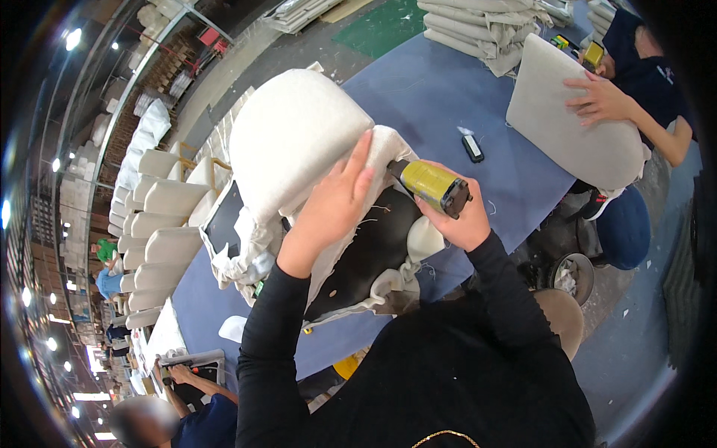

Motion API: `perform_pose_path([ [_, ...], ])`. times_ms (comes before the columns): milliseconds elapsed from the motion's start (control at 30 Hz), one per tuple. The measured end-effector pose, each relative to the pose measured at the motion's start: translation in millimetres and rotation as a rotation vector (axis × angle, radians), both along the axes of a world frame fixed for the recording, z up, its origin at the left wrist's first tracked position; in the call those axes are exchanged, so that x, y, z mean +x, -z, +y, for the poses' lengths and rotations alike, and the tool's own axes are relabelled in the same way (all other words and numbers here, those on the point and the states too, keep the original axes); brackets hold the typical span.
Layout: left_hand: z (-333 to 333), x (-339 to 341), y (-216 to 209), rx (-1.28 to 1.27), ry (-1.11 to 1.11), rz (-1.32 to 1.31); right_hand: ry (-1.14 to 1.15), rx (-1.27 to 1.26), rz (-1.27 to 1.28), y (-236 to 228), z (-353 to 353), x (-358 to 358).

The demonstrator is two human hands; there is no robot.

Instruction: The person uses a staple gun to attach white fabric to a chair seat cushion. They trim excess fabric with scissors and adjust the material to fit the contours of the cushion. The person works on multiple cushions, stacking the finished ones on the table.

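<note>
A cream upholstered chair piece lies on the blue table, with a rounded padded panel [299,134] at its far left side. Nearer to me shows its black backing [381,231], edged by loose cream fabric [385,287]. My left hand [328,209] is open, its outstretched fingers pressing on the fabric by the seam. In my right hand [463,213] is a yellow staple gun [429,185], its nose against the fabric-wrapped edge just right of my left fingertips. The nose tip itself is hard to make out. Crumpled fabric [254,254] bunches beside my left wrist.
A small black device [472,147] rests on the blue table [418,89]. Across at the right, a co-worker's hand [597,101] steadies another cream panel [553,112]. Stacked cushions [478,33] stand behind, rows of chairs [172,198] left. Another person [202,418] works at lower left.
</note>
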State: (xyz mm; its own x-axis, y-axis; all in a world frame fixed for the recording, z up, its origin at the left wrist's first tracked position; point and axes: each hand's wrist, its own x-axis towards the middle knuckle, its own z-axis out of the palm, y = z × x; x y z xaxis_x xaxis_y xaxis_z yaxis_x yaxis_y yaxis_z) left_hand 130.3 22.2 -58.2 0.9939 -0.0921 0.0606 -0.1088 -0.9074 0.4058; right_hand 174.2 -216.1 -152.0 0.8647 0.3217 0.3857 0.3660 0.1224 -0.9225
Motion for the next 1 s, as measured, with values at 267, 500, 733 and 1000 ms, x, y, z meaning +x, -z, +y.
perform_pose_path([
  [267,-15,-4,0,0.175,0.008,-0.110,0.072,-0.062,-0.114,-1,-3,-12],
  [500,-16,-3,-1,0.194,-0.019,-0.088,0.057,-0.101,-0.265,-4,2,-22],
  [733,-17,-3,-5,0.169,-0.048,-0.062,0.019,-0.071,-0.197,-8,10,-23],
  [1000,-14,-5,-4,0.177,-0.041,-0.065,-0.035,-0.111,-0.217,-8,9,-27],
])
